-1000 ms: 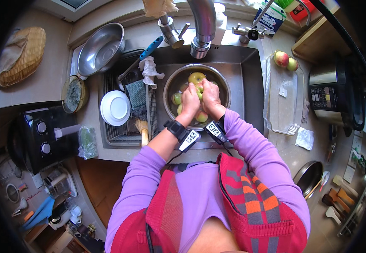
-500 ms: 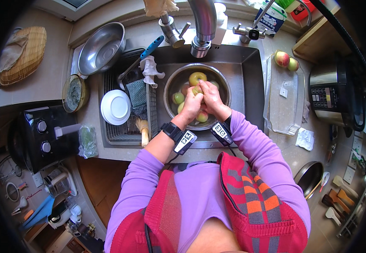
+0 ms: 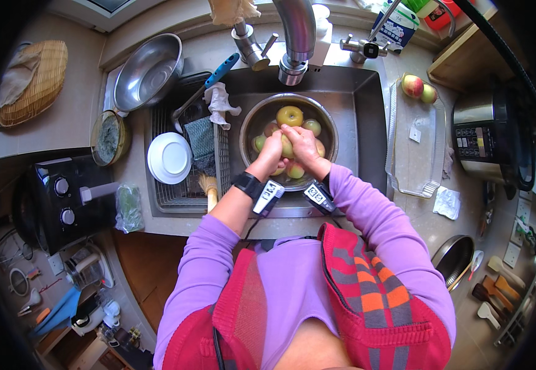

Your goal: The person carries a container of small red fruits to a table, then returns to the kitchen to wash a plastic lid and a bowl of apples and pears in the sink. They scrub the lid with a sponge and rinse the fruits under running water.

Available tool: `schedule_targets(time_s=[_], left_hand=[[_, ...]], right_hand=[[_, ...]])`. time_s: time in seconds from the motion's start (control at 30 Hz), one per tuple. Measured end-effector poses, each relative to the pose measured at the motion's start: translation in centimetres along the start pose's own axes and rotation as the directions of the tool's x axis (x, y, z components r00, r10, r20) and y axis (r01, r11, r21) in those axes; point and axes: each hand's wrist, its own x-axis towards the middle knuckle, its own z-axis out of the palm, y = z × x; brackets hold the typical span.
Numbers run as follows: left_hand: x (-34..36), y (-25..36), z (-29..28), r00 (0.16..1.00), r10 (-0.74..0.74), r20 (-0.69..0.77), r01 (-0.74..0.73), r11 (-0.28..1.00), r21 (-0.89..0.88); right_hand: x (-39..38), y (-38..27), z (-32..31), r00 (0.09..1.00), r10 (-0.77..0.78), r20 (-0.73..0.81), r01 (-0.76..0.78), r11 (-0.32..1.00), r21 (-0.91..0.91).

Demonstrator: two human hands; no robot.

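Observation:
A round metal bowl (image 3: 333, 123) sits in the sink, holding several apples, which look to be in water. My left hand (image 3: 270, 151) and my right hand (image 3: 304, 145) meet over the bowl, fingers closed around a greenish apple (image 3: 287, 148) that shows partly between them. Just beyond my fingertips lies a yellow apple (image 3: 289, 115). A pale green apple (image 3: 312, 127) is to its right, and a red-and-green apple (image 3: 295, 169) rests on the near side, below my hands. Other apples are partly covered by my hands.
The faucet (image 3: 292, 71) hangs just beyond the bowl. Left of it, a wire rack (image 3: 222, 160) in the sink (image 3: 366, 123) carries a white bowl (image 3: 169, 158), cloths and a brush. A clear tray (image 3: 397, 154) stands right of the sink, two apples (image 3: 412, 86) at its far end.
Both hands have shifted slightly and turned around the apple between them. More of the yellow and pale green apples now shows.

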Motion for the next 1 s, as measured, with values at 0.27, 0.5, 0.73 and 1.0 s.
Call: schedule_targets(time_s=[0.27,0.5,0.73,1.0], left_hand=[[-1.2,0.3,-0.7,0.941,-0.115,0.317,0.181,0.966,-0.187],[0.3,-2.0,1.5,0.664,0.739,-0.113,-0.557,0.589,0.585],[3.5,-0.5,-2.9,0.593,0.800,-0.093,-0.437,0.416,0.797],[5.5,-1.6,-4.1,0.660,0.741,0.122,-0.308,0.119,0.944]], right_hand=[[0.0,0.1,-0.8,0.980,-0.003,0.198,-0.020,0.993,0.115],[3.2,3.3,-0.3,0.990,0.130,-0.062,-0.133,0.990,-0.041],[6.9,4.1,-5.5,0.916,-0.401,0.010,0.325,0.727,-0.605],[7.9,8.0,-5.0,0.994,0.111,-0.011,-0.070,0.544,-0.836]])
